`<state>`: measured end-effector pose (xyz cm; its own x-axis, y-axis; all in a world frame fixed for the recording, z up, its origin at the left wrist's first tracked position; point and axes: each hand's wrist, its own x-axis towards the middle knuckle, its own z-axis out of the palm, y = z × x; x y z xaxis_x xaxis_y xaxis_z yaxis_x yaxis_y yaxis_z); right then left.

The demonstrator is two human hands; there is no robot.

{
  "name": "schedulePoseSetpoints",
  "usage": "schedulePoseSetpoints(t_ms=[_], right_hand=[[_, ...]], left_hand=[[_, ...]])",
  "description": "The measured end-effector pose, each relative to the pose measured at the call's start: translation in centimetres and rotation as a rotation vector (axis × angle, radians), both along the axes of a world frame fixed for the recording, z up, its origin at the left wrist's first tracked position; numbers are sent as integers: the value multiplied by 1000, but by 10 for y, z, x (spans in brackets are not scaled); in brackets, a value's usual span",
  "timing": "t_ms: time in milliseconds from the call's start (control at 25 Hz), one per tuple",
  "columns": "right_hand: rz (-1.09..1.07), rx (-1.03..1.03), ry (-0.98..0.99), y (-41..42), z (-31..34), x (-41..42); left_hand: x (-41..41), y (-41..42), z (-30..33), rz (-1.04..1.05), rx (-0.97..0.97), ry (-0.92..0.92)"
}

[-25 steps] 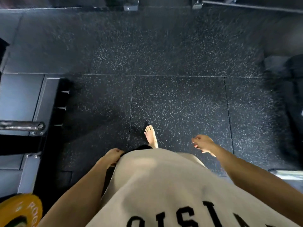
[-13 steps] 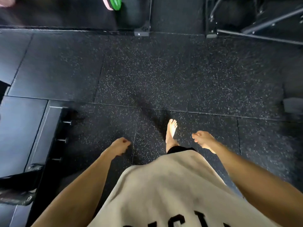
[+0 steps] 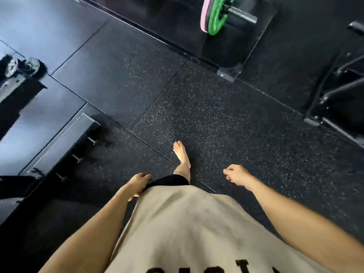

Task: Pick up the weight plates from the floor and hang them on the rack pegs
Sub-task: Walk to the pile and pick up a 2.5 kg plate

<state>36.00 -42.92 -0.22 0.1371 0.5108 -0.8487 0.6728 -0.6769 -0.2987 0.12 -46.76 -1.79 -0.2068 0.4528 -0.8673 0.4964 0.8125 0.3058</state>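
Both hands empty, left hand (image 3: 138, 182) and right hand (image 3: 237, 175) loosely curled mid-walk; green plate (image 3: 215, 16) and pink plate (image 3: 204, 18) ahead on a barbell (image 3: 242, 15), none visibly hung, most seemingly left.

The bar (image 3: 241, 15) with its green plate (image 3: 215, 18) and pink plate (image 3: 203, 20) is cut off by the top edge. The rack (image 3: 17, 81) at left is smeared and runs past the edge. The shirt (image 3: 187, 223) hides one leg and part of the left hand (image 3: 138, 183); its lettering is cut off below. The right hand's (image 3: 237, 175) fingertips blur.
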Motion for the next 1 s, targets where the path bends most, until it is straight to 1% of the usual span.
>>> schedulePoseSetpoints(t_ms=[80,160,200,400,560,640,720,800,880,1000], right_hand=[[88,17,-1,64,-10,-8],[137,37,-26,129,-9,-19],[168,44,-29,164,-6,-28],[259,108,-33,340,11,-74],[341,69,-44,462,-7,-110],[373,45,-30,527,-20,-132],[414,49,-20,596,-26,-160],[480,35,-12,650,-23,-192],[584,30,0,713,-15,-235],[773,48,25,790,-7,-312]], left_hand=[[3,52,-11,49,-43,-65],[1,111,-11,12,-53,-76],[-6,143,-7,-24,-36,-62],[-49,295,18,-28,73,3],[-83,384,14,70,58,2],[-100,421,7,86,-12,35],[-118,458,3,165,-51,58],[-132,485,9,282,-45,57],[-151,517,13,422,-45,83],[-179,554,18,513,-34,149]])
